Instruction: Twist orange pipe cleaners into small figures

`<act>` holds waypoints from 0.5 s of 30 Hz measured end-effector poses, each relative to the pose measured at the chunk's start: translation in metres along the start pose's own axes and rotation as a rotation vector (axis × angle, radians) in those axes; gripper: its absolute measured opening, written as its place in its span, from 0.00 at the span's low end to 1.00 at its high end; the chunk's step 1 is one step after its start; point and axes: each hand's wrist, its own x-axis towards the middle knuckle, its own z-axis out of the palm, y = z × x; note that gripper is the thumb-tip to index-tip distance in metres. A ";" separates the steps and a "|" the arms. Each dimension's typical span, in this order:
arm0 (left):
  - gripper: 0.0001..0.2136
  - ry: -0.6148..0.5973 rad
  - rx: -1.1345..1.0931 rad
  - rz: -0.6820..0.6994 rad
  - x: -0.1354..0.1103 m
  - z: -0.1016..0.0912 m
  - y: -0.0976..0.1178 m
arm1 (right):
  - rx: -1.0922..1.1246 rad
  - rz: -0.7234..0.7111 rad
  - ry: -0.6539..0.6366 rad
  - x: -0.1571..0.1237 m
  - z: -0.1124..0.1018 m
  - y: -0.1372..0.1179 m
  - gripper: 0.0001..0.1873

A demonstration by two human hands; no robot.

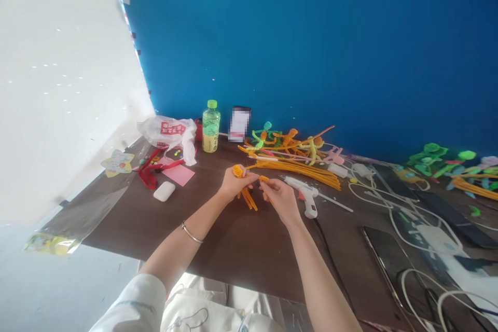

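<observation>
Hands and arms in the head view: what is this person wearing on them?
Both the left hand and right hand are bare, no gloves. A thin silver bangle circles the left wrist, and a white sleeve covers that upper arm. The right forearm is uncovered.

Both forearms are reaching forward and converging at centre. Left hand (234,182) is curling, thumb and fingers pinching together. Right hand (280,198) is sitting just beside it, knuckles up, fingertips pinching closed, wrist bending slightly.
</observation>
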 end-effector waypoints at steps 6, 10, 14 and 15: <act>0.21 0.139 -0.004 -0.005 0.002 0.000 0.000 | -0.329 -0.255 0.108 -0.002 0.000 0.005 0.10; 0.19 0.209 -0.013 -0.014 0.004 -0.003 -0.003 | -0.555 -0.530 0.124 -0.005 0.001 0.002 0.11; 0.18 0.207 0.021 -0.040 0.006 -0.003 -0.005 | -0.607 -0.667 0.169 -0.007 0.000 0.001 0.12; 0.18 0.201 0.041 -0.052 0.006 -0.003 -0.005 | -0.605 -0.678 0.178 -0.007 -0.001 0.001 0.11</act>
